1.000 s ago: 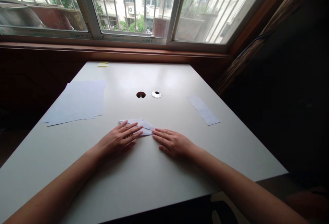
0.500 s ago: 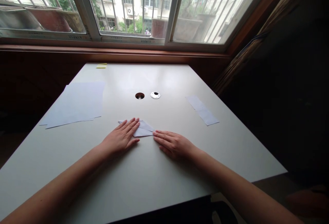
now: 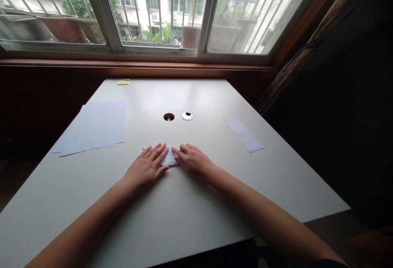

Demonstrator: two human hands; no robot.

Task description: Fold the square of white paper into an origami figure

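A small folded sheet of white paper (image 3: pixel 169 159) lies on the white table between my two hands. My left hand (image 3: pixel 147 165) rests flat across its left part, fingers stretched out and slightly spread, hiding much of it. At the right end, my right hand (image 3: pixel 193 160) has its fingers curled, with the index finger pressed onto the paper near the left fingertips. The paper's right edge is partly covered by that hand, so the exact fold there is hard to make out.
Several larger white sheets (image 3: pixel 95 124) lie at the table's left. A creased paper strip (image 3: pixel 245 135) is on the right. Toward the back are a round cable hole (image 3: pixel 168 116), its loose silver cover (image 3: pixel 187 116) and yellow sticky notes (image 3: pixel 123 82). A barred window (image 3: pixel 159 14) stands behind.
My right hand has moved left and slightly up, its flat fingers now curled. The paper's pointed right end no longer shows and appears folded inward. My left hand stays flat on the paper.
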